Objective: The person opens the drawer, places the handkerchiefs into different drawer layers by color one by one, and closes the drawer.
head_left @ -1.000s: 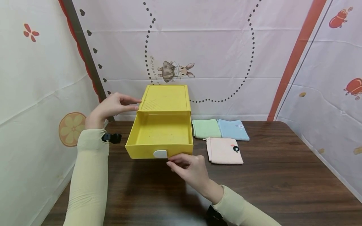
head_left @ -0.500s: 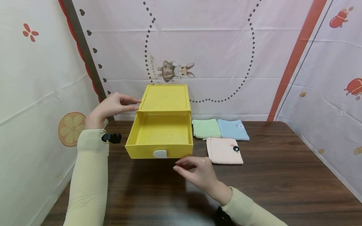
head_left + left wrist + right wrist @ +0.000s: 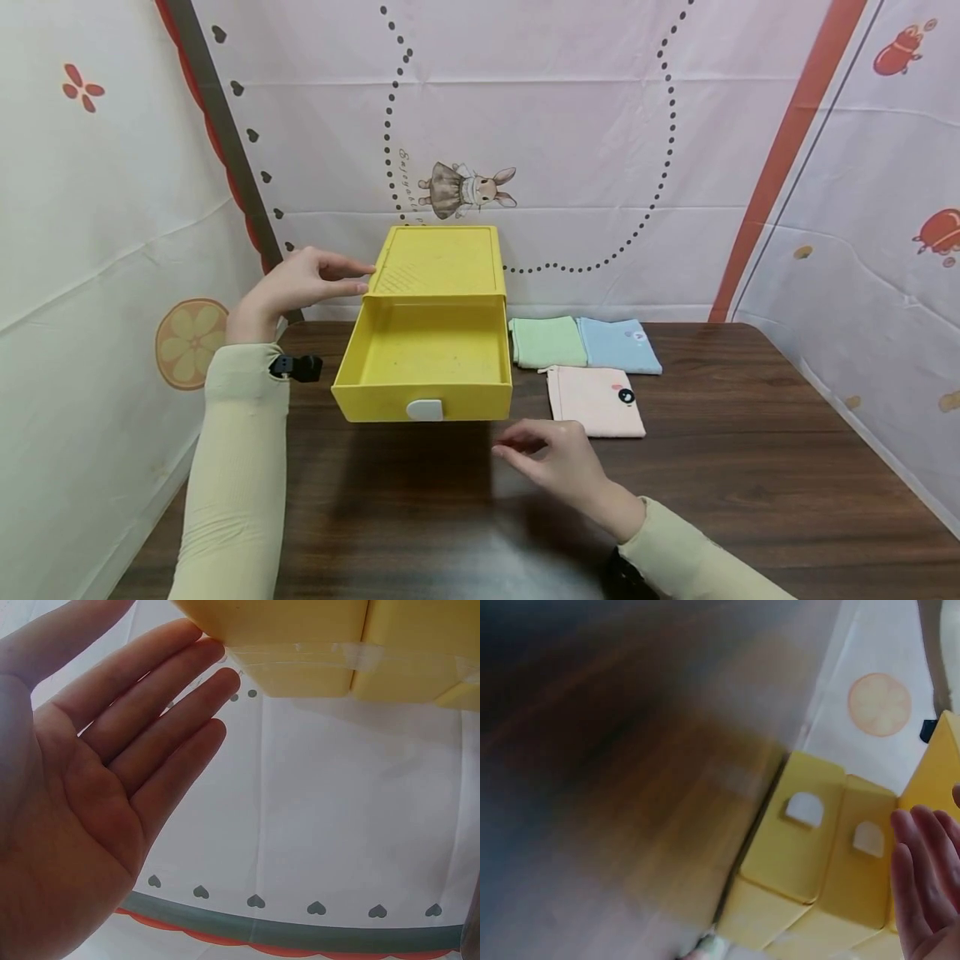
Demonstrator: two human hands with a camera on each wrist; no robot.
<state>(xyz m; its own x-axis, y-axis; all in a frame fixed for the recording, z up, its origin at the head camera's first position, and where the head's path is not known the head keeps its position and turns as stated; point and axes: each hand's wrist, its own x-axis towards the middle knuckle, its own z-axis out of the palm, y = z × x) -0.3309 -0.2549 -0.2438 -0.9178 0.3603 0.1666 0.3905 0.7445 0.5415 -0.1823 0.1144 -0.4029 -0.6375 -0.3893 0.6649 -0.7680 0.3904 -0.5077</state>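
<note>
A yellow drawer box (image 3: 438,262) stands at the back of the dark wooden table (image 3: 750,483). Its drawer (image 3: 427,354) is pulled out toward me, bare inside, with a white handle (image 3: 424,408) on the front. My left hand (image 3: 330,275) rests with straight fingers against the box's upper left edge; in the left wrist view the palm (image 3: 97,802) is flat and the fingertips touch the yellow box (image 3: 300,645). My right hand (image 3: 547,454) hovers over the table just right of the drawer front, fingers loosely curled, holding nothing. The blurred right wrist view shows the yellow box (image 3: 802,862) and fingertips (image 3: 930,877).
Three folded cloths lie right of the box: a green cloth (image 3: 547,342), a blue cloth (image 3: 618,343), and a pink cloth (image 3: 596,402) nearer me. Printed fabric walls (image 3: 600,125) close in the back and both sides. A black clip (image 3: 296,367) sits on my left sleeve.
My right hand has drawn away from the drawer front, moving right and toward me. The left hand and the open drawer have stayed put.
</note>
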